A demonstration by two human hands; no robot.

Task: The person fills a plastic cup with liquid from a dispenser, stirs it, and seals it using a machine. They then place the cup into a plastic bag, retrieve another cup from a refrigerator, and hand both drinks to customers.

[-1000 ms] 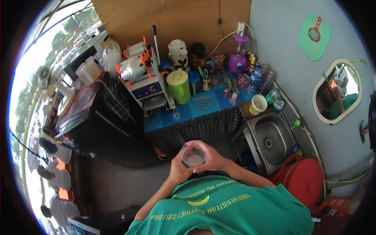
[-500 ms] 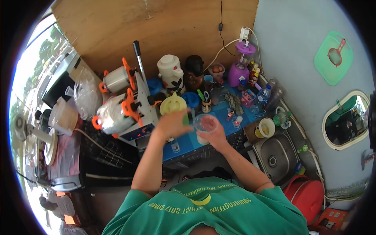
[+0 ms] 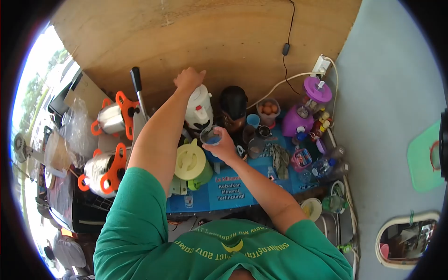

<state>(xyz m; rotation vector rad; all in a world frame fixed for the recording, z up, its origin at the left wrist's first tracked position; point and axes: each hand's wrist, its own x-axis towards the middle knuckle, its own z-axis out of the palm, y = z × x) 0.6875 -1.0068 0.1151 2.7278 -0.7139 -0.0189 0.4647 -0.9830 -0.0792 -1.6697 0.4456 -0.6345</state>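
My left hand (image 3: pixel 189 79) is at the top rear of the white pump flask (image 3: pixel 198 109), its thumb pointing right and its other fingers bent down out of sight. Below the flask's front, my right hand (image 3: pixel 224 147) is wrapped round a clear plastic cup (image 3: pixel 210 136), held tilted close to the flask. A yellow-lidded green pitcher (image 3: pixel 192 161) stands in front of the flask. Just right of the flask is a dark, black-topped container (image 3: pixel 233 105).
Two steel pots with orange handles (image 3: pixel 112 119) stand left, near a lever handle (image 3: pixel 136 79). Along the back right are a tub of eggs (image 3: pixel 269 109), a purple blender (image 3: pixel 297 120) and several bottles (image 3: pixel 322 165). A crumpled cloth (image 3: pixel 280 161) lies on the blue table cover (image 3: pixel 228 186).
Both hands have moved forward from above the table's front edge to the white flask. My left hand has gone up to its top, and the right has carried the cup to its front.
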